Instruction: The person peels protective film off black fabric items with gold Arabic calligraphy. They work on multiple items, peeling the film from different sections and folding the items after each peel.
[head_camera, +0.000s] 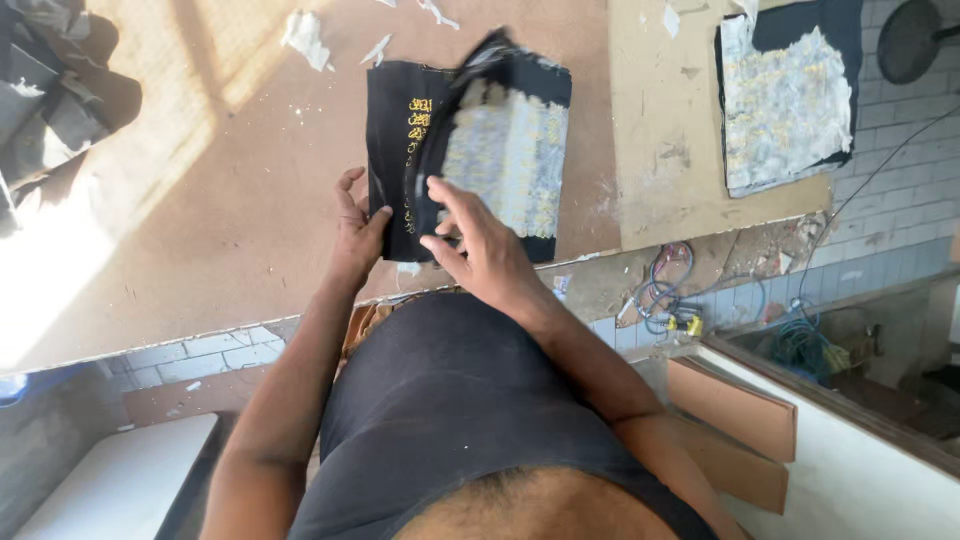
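A: What is seen in the head view?

B: A stack of black fabric pieces with gold embroidery (400, 140) is laid near the front edge of the brown fibreboard worktable (200, 200). Its lower left corner is touched by the left hand (356, 232), fingers spread, thumb pressed against the cloth edge. The top black fabric piece with pale paper backing (505, 150) is pressed down by the spread fingers of the right hand (478, 245); one flap of it is seen lifted and blurred.

A: How much room is left around it?

B: Wide bare board is left to the left of the stack, lit by sun. Torn white paper scraps (305, 38) are scattered beyond its far edge. To the right, a lighter cardboard sheet (660, 120) is laid, and on it another black cloth with pale backing (785, 100), well apart. A tangle of coloured wires (665, 295) is seen below the table's broken right edge.
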